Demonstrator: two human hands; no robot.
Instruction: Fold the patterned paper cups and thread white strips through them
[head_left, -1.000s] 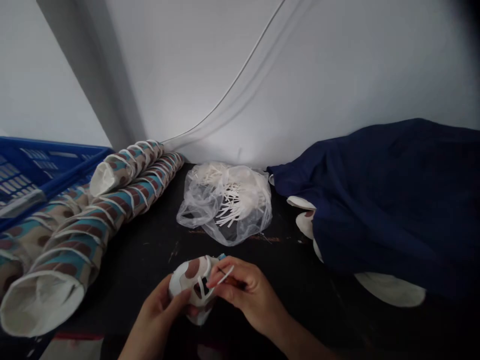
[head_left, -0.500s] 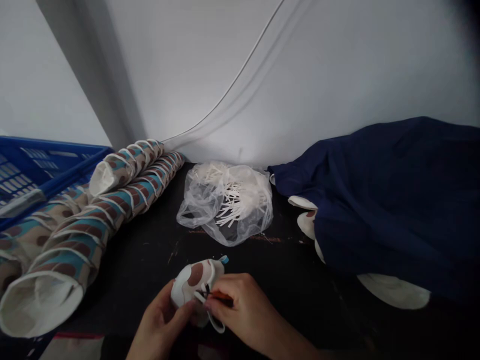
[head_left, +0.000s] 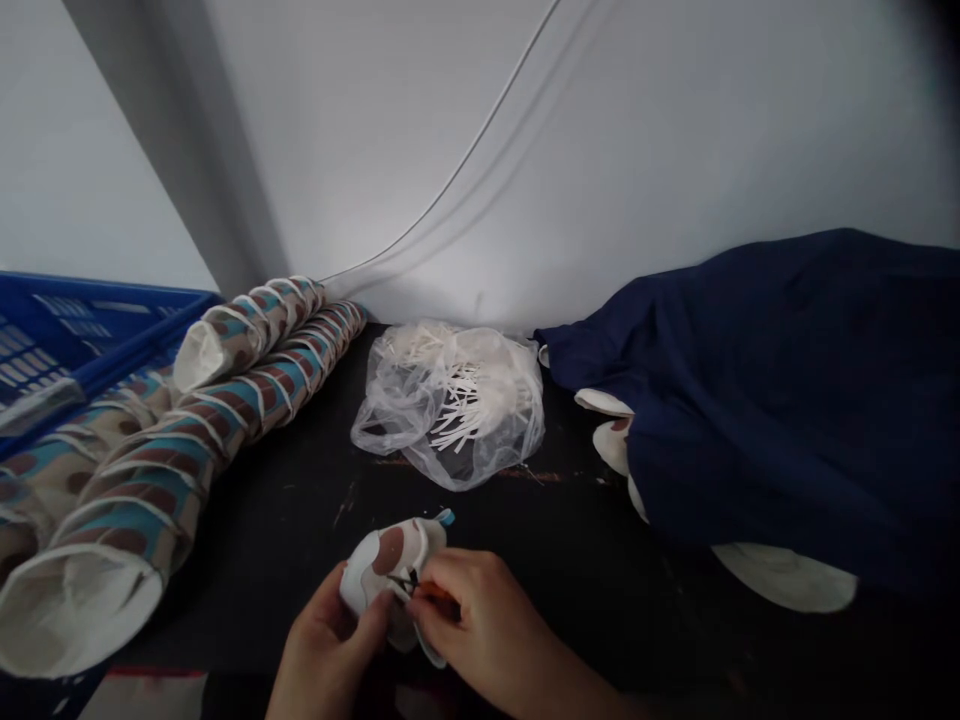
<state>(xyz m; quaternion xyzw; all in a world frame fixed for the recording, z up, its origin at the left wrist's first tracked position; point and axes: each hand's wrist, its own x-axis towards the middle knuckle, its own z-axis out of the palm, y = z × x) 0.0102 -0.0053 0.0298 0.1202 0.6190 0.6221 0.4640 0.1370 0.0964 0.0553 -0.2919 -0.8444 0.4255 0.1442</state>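
Observation:
Near the bottom middle, a small shoe (head_left: 390, 550) with a white toe, brown spots and a blue tab sits tilted over the dark table. My left hand (head_left: 334, 635) is closed on its toe end, thumb on the near side. In the fingers of my right hand (head_left: 480, 615) is a small pointed tool with an orange handle (head_left: 442, 597). Its dark tips lie against the shoe's side, by a white lace-like strip (head_left: 431, 650) that hangs below. My right fingers hide most of the handle, so the exact kind of tool is unclear.
Long nested stacks of spotted shoe pieces (head_left: 187, 440) lie at left, beside a blue crate (head_left: 112, 300). Behind the shoe rests a clear plastic bag (head_left: 420, 410) with white strips. Dark blue cloth (head_left: 780, 400) partly covers pale pieces at right. A white cable runs along the wall.
The tool's tips have shifted left on the shoe and look spread apart. The white strip's hanging loop sits lower and closer in. Both hands keep their holds.

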